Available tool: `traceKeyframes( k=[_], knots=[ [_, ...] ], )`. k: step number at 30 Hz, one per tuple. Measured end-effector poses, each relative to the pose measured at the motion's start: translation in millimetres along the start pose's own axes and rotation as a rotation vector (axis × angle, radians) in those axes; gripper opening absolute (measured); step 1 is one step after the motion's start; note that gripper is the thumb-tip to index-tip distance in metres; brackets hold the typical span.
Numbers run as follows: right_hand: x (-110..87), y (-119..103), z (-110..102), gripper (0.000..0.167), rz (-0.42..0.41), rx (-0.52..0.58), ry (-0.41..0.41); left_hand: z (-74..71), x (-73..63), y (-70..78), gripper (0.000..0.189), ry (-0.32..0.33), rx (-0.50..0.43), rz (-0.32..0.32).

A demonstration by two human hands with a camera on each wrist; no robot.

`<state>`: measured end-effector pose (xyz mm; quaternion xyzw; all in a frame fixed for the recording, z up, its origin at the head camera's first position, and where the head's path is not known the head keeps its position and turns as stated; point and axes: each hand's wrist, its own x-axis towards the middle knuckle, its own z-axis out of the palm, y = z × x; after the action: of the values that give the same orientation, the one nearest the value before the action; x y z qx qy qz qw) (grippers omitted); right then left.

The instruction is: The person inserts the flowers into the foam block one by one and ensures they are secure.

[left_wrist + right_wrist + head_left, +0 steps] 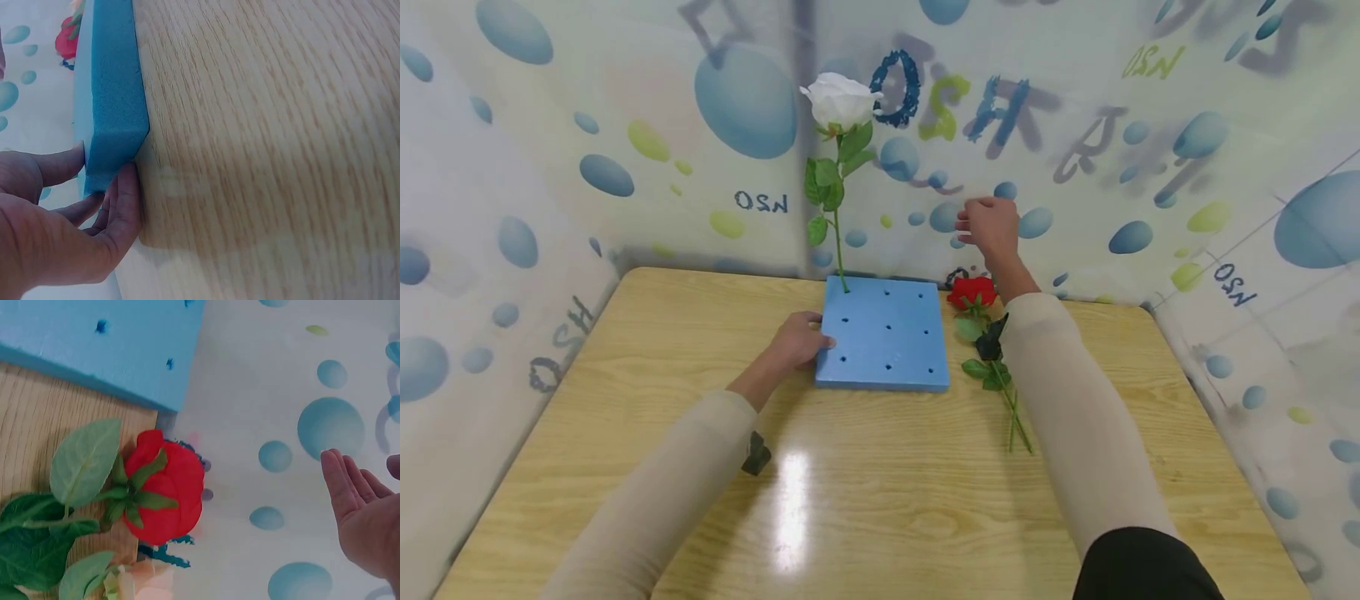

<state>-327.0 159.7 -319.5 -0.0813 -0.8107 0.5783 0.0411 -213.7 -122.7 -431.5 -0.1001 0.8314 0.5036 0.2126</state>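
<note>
A light blue foam block [910, 352] with rows of small holes lies on the wooden table. My left hand [797, 340] grips its left side, thumb on the top face and fingers at the lower edge in the left wrist view. A white rose [839, 102] with green leaves stands upright, its stem in the far-left hole. Raised beyond the block's far right corner, my right hand [992, 227] holds nothing; its fingers look fairly straight in the right wrist view. Below it lies a red rose [972, 293], its stem partly hidden by the sleeve.
Beside the red rose, a pale peach flower [125, 584] shows at the lower edge of the right wrist view. A patterned wall covering [887, 233] with blue and green spots rises right behind the wooden table [880, 500] and along both sides.
</note>
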Motion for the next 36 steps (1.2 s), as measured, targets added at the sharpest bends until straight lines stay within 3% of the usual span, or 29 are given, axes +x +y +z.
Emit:
traceKeyframes(
  k=[8, 18, 31, 36],
  knots=[
    [-1.7, 15.9, -24.7, 0.045, 0.000, -0.025, -0.003, -0.3, -1.0, 1.3, 0.058, 0.000, 0.001, -0.007],
    [-9.6, 43.6, -56.1, 0.050, -0.004, -0.146, -0.009, 0.7, -0.1, 0.9, 0.059, -0.005, -0.001, -0.011],
    [-28.5, 53.8, -76.2, 0.054, -0.009, -0.112, -0.075, -0.2, 2.0, 0.1, 0.059, -0.009, -0.006, -0.025],
    [-39.6, 57.8, -87.6, 0.057, -0.023, -0.145, -0.104, 0.6, 2.6, 1.4, 0.059, -0.008, -0.006, -0.028]
  ],
)
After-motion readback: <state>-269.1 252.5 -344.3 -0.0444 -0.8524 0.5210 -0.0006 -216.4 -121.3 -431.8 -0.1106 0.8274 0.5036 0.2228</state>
